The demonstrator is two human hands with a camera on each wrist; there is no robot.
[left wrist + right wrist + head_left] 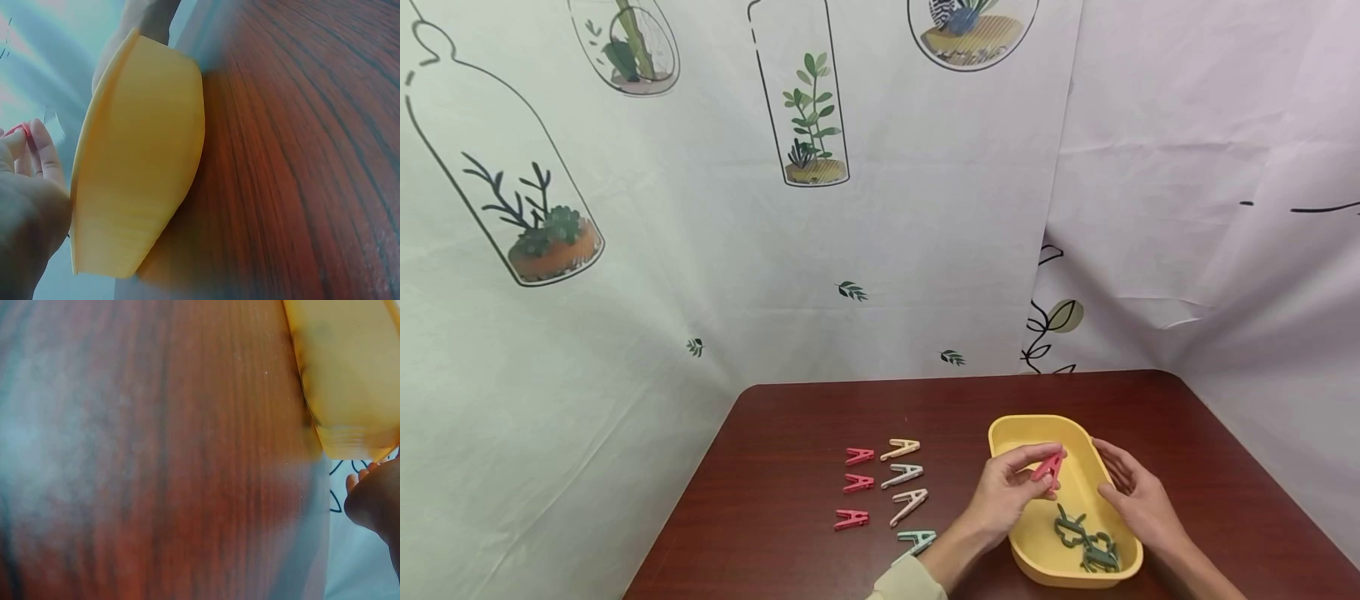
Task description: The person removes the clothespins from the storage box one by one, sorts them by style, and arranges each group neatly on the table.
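Note:
My left hand (1000, 498) pinches a red clothespin (1049, 469) between thumb and fingertips, above the yellow plastic tub (1037, 542). In the left wrist view that hand (28, 181) shows at the left edge, with a bit of red at its fingertips. My right hand (1142, 504) holds the tub's right side, thumb over the rim and fingers along the outer wall. Inside the tub, towards its near end, lie dark green openwork plastic pieces (1086, 542), perhaps clips; their exact kind is unclear. The right wrist view shows the right hand (378, 500) beside the tub.
Left of the tub, clothespins lie in two columns on the dark wooden table (760, 500): red ones (859, 482) on the left; a yellow (900, 448), pale ones (910, 506) and a mint green one (914, 542) on the right. A printed cloth (887, 233) hangs behind.

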